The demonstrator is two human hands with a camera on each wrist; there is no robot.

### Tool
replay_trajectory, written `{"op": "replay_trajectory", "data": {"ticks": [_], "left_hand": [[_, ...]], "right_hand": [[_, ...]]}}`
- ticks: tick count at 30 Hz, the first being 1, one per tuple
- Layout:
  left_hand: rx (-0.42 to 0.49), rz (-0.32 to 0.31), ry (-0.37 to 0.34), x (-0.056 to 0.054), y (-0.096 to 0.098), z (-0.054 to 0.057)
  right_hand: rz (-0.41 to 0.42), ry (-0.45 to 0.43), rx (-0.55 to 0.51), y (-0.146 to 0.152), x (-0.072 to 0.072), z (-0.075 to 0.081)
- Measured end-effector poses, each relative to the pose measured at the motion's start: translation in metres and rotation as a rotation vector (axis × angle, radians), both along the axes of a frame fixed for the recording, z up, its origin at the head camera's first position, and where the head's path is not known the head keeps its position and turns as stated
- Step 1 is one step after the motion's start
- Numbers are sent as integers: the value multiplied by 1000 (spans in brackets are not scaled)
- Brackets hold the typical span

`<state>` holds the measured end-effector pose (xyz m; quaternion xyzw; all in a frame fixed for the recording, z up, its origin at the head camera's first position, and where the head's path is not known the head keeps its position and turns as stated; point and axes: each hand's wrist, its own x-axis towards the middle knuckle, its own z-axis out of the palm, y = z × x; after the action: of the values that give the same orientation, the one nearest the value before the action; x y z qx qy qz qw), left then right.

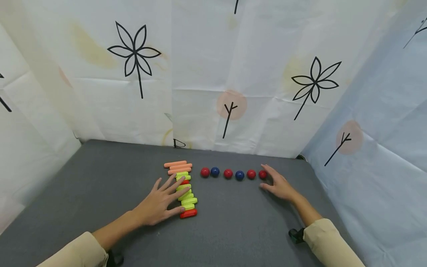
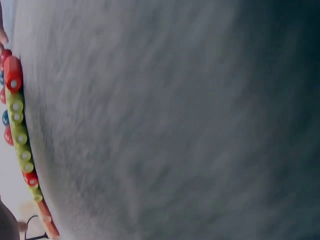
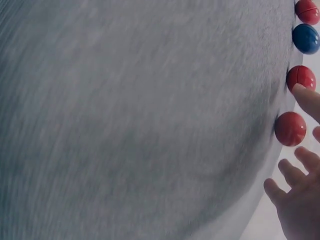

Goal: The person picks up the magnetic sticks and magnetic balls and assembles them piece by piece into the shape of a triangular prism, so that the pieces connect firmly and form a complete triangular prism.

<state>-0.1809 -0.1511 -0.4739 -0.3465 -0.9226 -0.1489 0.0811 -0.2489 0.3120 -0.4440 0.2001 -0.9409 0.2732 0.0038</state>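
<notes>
My left hand (image 1: 158,204) lies with spread, straight fingers over a column of short sticks in the head view. Its fingertips overlap the yellow-green sticks (image 1: 189,201) and a red stick (image 1: 184,182). The red stick (image 1: 188,213) at the near end lies by the thumb. Three orange sticks (image 1: 180,167) top the column. Over on the right, my right hand (image 1: 279,184) reaches around the last red ball (image 1: 262,174) of a row, thumb and fingers apart. In the right wrist view that red ball (image 3: 290,129) shows between the thumb and the other fingers, none curled round it.
The row runs leftward with red balls (image 1: 228,174) and two blue balls (image 1: 240,175), unevenly spaced. Everything lies on a dark grey table (image 1: 220,233). White sheets (image 1: 200,74) printed with flowers and trees hang behind and at both sides.
</notes>
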Motion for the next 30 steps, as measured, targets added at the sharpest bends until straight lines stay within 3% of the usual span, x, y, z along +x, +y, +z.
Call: {"op": "replay_trajectory", "data": {"ticks": [5,9,15,24,30], "left_hand": [[111,-144,-74,8,2,-1],[169,-205,-97,11,2,-3],[199,-199,-110,12,3,-2],[206,-195,-86,15,12,-1],[239,-212,-64,14,24,-3]], "right_hand": [[-32,8,-47,-2,-3,-6],[-69,49,-60,-4,-3,-10],[-58,44,-57,-2,0,-11],[-17,-73,-78,-2,18,-6],[63,-37,-84,-5,32,-8]]}}
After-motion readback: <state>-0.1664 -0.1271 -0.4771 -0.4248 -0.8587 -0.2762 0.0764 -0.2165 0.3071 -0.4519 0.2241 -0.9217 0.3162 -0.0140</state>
